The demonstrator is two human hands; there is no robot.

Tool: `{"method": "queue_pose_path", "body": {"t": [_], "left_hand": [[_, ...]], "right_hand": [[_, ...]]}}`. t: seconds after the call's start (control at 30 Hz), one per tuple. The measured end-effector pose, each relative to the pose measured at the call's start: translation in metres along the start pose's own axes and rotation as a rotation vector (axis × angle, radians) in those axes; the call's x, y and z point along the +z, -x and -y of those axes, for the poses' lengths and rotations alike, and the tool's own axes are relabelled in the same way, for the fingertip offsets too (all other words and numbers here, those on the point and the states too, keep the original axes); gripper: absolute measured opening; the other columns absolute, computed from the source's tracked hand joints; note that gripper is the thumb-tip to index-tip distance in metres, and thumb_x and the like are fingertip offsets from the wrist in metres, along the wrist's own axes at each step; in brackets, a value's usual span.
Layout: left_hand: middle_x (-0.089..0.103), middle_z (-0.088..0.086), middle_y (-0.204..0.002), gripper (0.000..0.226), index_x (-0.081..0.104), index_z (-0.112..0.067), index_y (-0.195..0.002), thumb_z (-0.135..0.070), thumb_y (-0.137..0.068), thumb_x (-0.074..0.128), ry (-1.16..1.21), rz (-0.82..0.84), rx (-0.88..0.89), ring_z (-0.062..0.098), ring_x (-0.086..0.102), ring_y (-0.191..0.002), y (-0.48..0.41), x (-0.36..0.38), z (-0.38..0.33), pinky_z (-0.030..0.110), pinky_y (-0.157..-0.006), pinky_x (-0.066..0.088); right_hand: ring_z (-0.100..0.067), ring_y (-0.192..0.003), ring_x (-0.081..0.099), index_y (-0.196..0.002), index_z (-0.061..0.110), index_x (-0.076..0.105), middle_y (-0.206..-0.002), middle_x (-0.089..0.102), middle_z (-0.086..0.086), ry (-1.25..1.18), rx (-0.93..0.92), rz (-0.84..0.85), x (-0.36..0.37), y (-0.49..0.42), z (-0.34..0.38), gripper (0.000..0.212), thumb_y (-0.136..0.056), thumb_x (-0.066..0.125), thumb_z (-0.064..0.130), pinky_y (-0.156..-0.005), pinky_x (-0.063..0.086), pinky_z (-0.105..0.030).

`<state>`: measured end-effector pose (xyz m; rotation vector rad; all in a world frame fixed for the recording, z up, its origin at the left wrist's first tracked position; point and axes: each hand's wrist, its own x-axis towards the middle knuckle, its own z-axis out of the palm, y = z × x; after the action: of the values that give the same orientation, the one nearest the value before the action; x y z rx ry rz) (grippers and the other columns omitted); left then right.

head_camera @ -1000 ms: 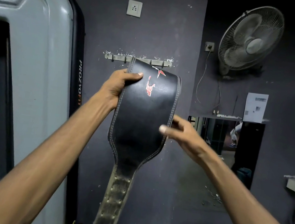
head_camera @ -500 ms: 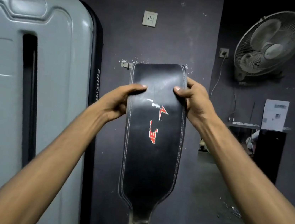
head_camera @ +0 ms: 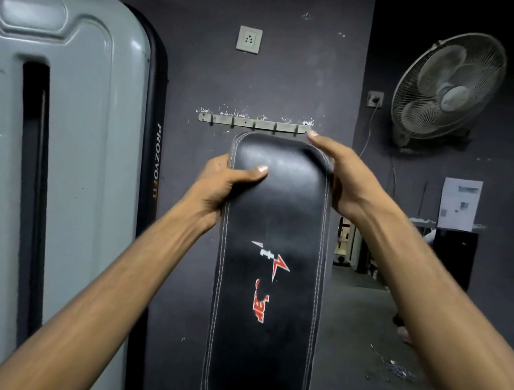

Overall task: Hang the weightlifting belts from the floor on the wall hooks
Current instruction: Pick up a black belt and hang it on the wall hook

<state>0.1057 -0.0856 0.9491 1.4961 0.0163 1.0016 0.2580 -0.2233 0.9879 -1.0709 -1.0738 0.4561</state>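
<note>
The belt (head_camera: 270,261) is held upright just under the hook rail (head_camera: 254,124), the left hand (head_camera: 218,186) pinching its upper left edge and the right hand (head_camera: 348,180) lying along its right edge with most fingers hidden, grip unclear; best to lift it level until a hook catches

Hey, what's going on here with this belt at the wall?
A person holds a wide black leather weightlifting belt upright at the dark wall. The left hand grips its left edge, thumb across the front; the right hand lies along its right edge, fingers straight toward the grey metal hook rail. The belt's top sits just below that rail.
</note>
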Motion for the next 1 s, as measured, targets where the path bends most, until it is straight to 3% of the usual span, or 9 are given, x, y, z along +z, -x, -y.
{"method": "queue_pose_path", "body": {"t": [0.07, 0.17, 0.3, 0.47, 0.53, 0.63, 0.73, 0.87, 1.0], "left_hand": [[0.072, 0.023, -0.102, 0.038, 0.065, 0.009, -0.114, 0.003, -0.078, 0.074, -0.023, 0.025, -0.021, 0.032, 0.071, -0.087, 0.006, -0.002, 0.002, 0.044, -0.087, 0.059], [0.075, 0.017, -0.098, 0.028, 0.069, 0.003, -0.11, -0.002, -0.083, 0.071, -0.077, 0.064, -0.056, 0.026, 0.072, -0.083, 0.002, -0.007, -0.007, 0.037, -0.082, 0.06], [0.074, 0.008, -0.096, 0.025, 0.073, -0.009, -0.108, -0.023, -0.086, 0.074, -0.056, 0.031, -0.188, 0.022, 0.07, -0.085, -0.02, -0.009, -0.029, 0.035, -0.089, 0.057], [0.073, 0.018, -0.115, 0.044, 0.072, -0.001, -0.116, -0.032, -0.084, 0.076, -0.147, 0.102, -0.261, 0.032, 0.07, -0.107, -0.022, 0.003, -0.031, 0.045, -0.099, 0.055], [0.073, 0.02, -0.109, 0.039, 0.071, 0.002, -0.105, -0.029, -0.082, 0.078, -0.186, 0.08, -0.178, 0.036, 0.069, -0.1, -0.022, 0.004, -0.028, 0.042, -0.092, 0.056], [0.071, 0.011, -0.086, 0.015, 0.068, -0.003, -0.094, -0.015, -0.087, 0.073, -0.23, 0.104, -0.019, 0.022, 0.067, -0.076, -0.014, 0.007, -0.025, 0.027, -0.069, 0.055], [0.075, 0.01, -0.096, 0.021, 0.07, 0.0, -0.11, -0.005, -0.089, 0.068, -0.224, 0.149, 0.071, 0.017, 0.072, -0.084, 0.001, 0.007, -0.017, 0.024, -0.073, 0.058], [0.073, 0.005, -0.094, 0.015, 0.073, -0.011, -0.099, -0.01, -0.084, 0.072, -0.232, 0.154, 0.065, 0.017, 0.069, -0.086, 0.007, -0.006, -0.001, 0.028, -0.081, 0.054], [0.055, 0.004, -0.075, 0.021, 0.066, -0.017, -0.092, -0.038, -0.091, 0.066, -0.166, 0.125, -0.098, 0.011, 0.047, -0.061, -0.001, -0.002, 0.002, 0.022, -0.056, 0.039]], "right_hand": [[-0.022, -0.091, 0.073, -0.099, 0.011, 0.078, -0.096, 0.079, -0.004, 0.0, 0.008, -0.088, 0.002, -0.007, 0.0, 0.016, -0.085, 0.076, 0.018, -0.08, 0.058, -0.031], [-0.018, -0.071, 0.062, -0.079, 0.012, 0.069, -0.075, 0.069, -0.001, 0.118, -0.099, -0.159, 0.006, -0.008, -0.012, 0.01, -0.086, 0.07, 0.005, -0.066, 0.048, -0.028], [-0.017, -0.076, 0.068, -0.108, 0.0, 0.067, -0.089, 0.074, -0.008, 0.069, -0.219, -0.142, 0.012, 0.008, -0.033, 0.019, -0.089, 0.066, -0.003, -0.069, 0.055, -0.028], [-0.016, -0.075, 0.069, -0.105, 0.007, 0.064, -0.088, 0.075, -0.005, 0.005, -0.308, -0.034, 0.01, 0.024, -0.043, 0.022, -0.089, 0.066, -0.008, -0.072, 0.057, -0.028], [-0.019, -0.077, 0.069, -0.103, 0.008, 0.066, -0.09, 0.074, -0.008, -0.017, -0.275, 0.0, 0.008, 0.027, -0.041, 0.02, -0.088, 0.069, -0.004, -0.073, 0.058, -0.029], [-0.016, -0.063, 0.063, -0.085, 0.014, 0.071, -0.073, 0.069, -0.005, -0.006, -0.062, 0.045, 0.008, 0.021, -0.022, 0.015, -0.088, 0.073, 0.029, -0.061, 0.05, -0.025], [-0.008, -0.042, 0.036, -0.073, 0.023, 0.062, -0.053, 0.044, 0.008, 0.053, 0.061, 0.002, 0.008, 0.001, -0.005, 0.031, -0.091, 0.07, 0.047, -0.042, 0.028, -0.019], [-0.009, -0.046, 0.048, -0.091, 0.009, 0.07, -0.071, 0.062, -0.004, 0.014, 0.053, -0.094, 0.018, -0.015, -0.003, 0.007, -0.091, 0.071, 0.016, -0.043, 0.041, -0.018], [-0.008, -0.051, 0.046, -0.077, 0.012, 0.064, -0.064, 0.056, -0.001, 0.13, -0.152, -0.147, 0.023, -0.005, -0.017, 0.019, -0.091, 0.067, 0.0, -0.048, 0.039, -0.016]]}}
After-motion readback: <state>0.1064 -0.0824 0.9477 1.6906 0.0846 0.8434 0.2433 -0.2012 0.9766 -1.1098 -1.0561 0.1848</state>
